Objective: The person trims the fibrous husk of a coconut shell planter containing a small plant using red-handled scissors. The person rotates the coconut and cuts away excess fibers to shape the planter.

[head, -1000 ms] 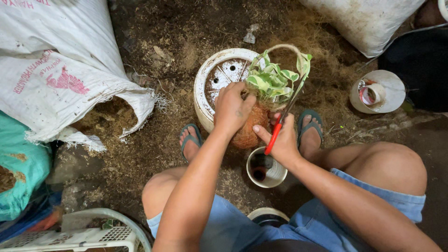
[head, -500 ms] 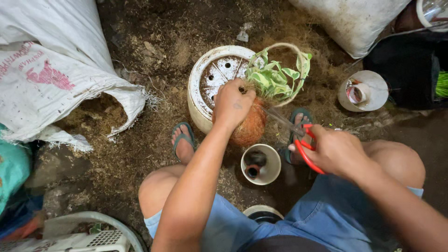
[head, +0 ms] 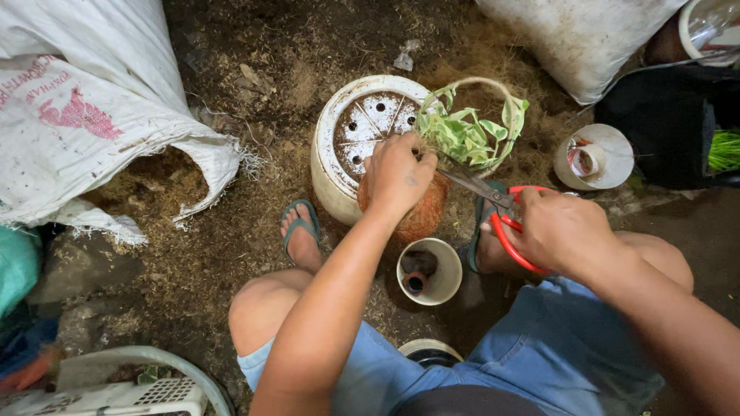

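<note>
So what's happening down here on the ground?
A person squats on fibre-strewn soil. The left hand grips the top of a brown coir ball holding a green leafy plant, steadied against an upturned white pot. The right hand holds red-handled scissors, blades pointing at the plant's base. A small cup sits between the feet.

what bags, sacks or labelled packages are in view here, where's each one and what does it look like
Printed sack: upper left on the ground, white woven plastic with red markings, its open mouth spilling brown fibre.
Plain sack: top right, whitish and dirty, no print visible.
Teal bag: left edge, mostly cut off.
No screens or signs.
</note>
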